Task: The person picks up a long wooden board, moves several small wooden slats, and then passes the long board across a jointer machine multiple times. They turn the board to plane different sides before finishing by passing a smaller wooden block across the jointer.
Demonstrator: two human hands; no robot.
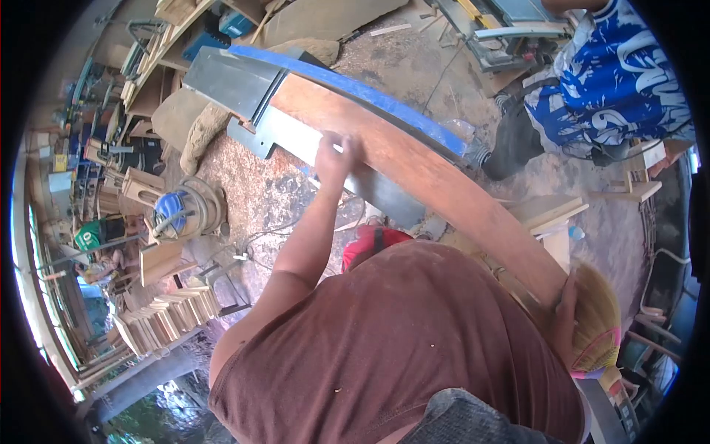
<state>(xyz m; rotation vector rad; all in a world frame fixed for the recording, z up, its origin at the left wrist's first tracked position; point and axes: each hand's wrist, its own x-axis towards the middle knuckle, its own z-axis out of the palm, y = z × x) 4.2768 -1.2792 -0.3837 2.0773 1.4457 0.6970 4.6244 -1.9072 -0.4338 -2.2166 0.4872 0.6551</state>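
Your left hand (336,153) is out at arm's length on the board (436,177), about halfway along it. Its fingers are bent over the board's left edge and closed on the wood. Your right hand (568,314) is at the board's near end, with its fingers laid up against the end. The palm is hidden behind the wood, so you cannot tell whether that hand is clasped round the end or only pressed to it.

The board is long and reddish-brown. It runs slantwise from the far left down to your right hip and lies flat on a grey table (229,81), which sticks out beyond the board's far end. A blue fence (384,100) runs along the board's right side, just beside it.

A broom (600,325) stands just right of the board's near end, touching or nearly touching your right hand. A co-worker (614,81) in a blue printed shirt is well to the right of the board, beyond the fence. Stacked wood pieces (166,314) sit on the ground well to the left of the board.
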